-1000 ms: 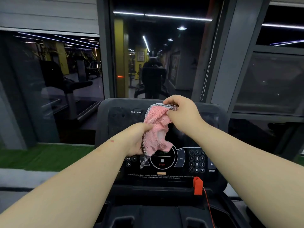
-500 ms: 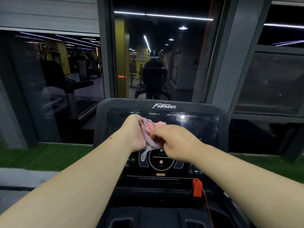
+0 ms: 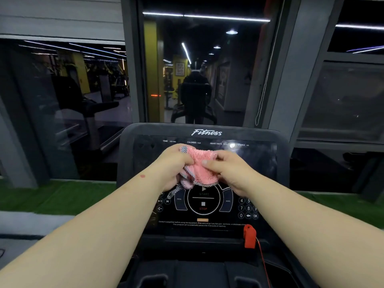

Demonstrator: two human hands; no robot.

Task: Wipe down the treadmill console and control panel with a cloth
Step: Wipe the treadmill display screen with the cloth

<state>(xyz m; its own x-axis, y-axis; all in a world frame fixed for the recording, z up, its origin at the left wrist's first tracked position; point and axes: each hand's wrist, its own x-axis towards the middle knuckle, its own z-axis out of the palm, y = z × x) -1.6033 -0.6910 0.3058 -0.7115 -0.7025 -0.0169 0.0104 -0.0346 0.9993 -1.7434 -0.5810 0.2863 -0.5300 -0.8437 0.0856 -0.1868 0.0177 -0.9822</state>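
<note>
Both hands (image 3: 172, 165) (image 3: 228, 171) now bunch cloth (image 3: 199, 167) higher on console (image 3: 259, 161).

Beyond the machine a dark window (image 3: 195, 69) mirrors the gym: ceiling strip lights (image 3: 205, 16), yellow pillars (image 3: 152, 69) and a dark figure (image 3: 195, 96). A thin cord (image 3: 262, 96) hangs down the grey frame to the right, and green turf (image 3: 52, 194) runs along the floor below the glass

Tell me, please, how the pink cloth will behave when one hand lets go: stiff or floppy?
Probably floppy: the pink cloth is bunched between the left hand and right hand, and a corner hangs limp. Likely light. Its fluffy surface should not slip easily.
</note>
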